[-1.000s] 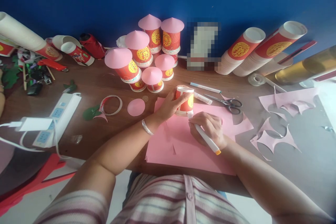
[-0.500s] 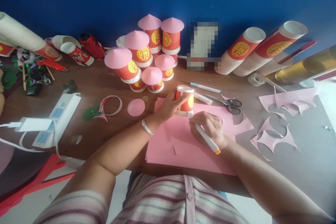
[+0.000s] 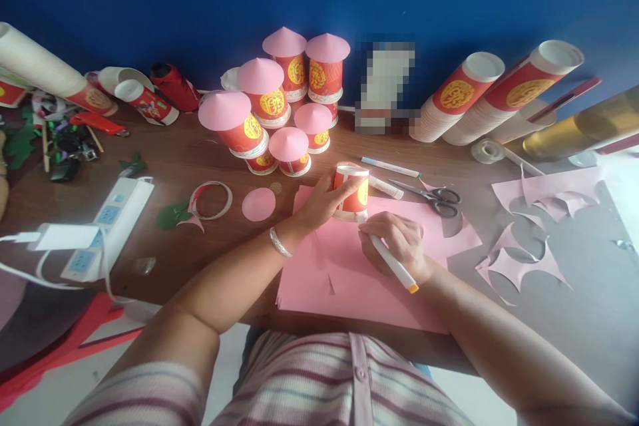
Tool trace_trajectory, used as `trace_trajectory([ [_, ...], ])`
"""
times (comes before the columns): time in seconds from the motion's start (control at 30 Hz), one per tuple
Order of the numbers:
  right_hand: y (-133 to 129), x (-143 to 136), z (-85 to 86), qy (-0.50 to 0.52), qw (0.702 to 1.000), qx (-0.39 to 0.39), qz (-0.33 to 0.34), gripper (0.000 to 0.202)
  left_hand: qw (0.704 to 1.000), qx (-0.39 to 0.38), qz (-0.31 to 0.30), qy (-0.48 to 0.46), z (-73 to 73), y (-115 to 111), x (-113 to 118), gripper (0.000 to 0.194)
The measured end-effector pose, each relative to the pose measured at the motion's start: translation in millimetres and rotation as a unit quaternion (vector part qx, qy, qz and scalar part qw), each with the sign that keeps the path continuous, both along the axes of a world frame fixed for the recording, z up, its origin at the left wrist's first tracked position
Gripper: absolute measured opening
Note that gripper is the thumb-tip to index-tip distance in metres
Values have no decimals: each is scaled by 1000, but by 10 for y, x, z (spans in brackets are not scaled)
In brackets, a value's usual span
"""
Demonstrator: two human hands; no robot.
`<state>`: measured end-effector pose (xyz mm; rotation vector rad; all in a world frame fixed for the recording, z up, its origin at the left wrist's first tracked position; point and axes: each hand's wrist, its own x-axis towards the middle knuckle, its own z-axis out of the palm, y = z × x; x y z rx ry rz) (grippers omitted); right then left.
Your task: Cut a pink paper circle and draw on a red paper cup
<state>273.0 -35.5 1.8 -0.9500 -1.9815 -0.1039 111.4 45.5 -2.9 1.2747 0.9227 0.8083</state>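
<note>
My left hand (image 3: 325, 198) is wrapped round a red and white paper cup (image 3: 355, 190) with a yellow emblem, holding it over a stack of pink paper (image 3: 319, 273). A white marker (image 3: 394, 265) with an orange end is gripped in my right hand (image 3: 394, 243). Its tip side points toward the lower rim of the cup; whether it touches cannot be made out. Just beyond the cup lie a marker cap or second marker (image 3: 387, 187), a slim blue-white pen (image 3: 391, 167) and scissors (image 3: 439, 198).
Several red cups with pink cone tops (image 3: 258, 76) stand at the back. Cup stacks (image 3: 456, 93) lean on the right, beside a tape roll (image 3: 488, 150). Pink paper scraps (image 3: 524, 266) lie right. A power strip (image 3: 110, 226), a ring (image 3: 211, 200) and a pink disc (image 3: 259, 204) lie left.
Almost nothing differs. My right hand and the marker have shifted very slightly by the cup's lower rim; my left hand keeps the cup in the same place.
</note>
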Motion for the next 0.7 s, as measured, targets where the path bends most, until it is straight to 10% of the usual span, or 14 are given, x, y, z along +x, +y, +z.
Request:
trace_trajectory([
  [0.7,-11,2,0,0,1000,-7,7,21,1000,16,7,-1,27,3,9,37],
])
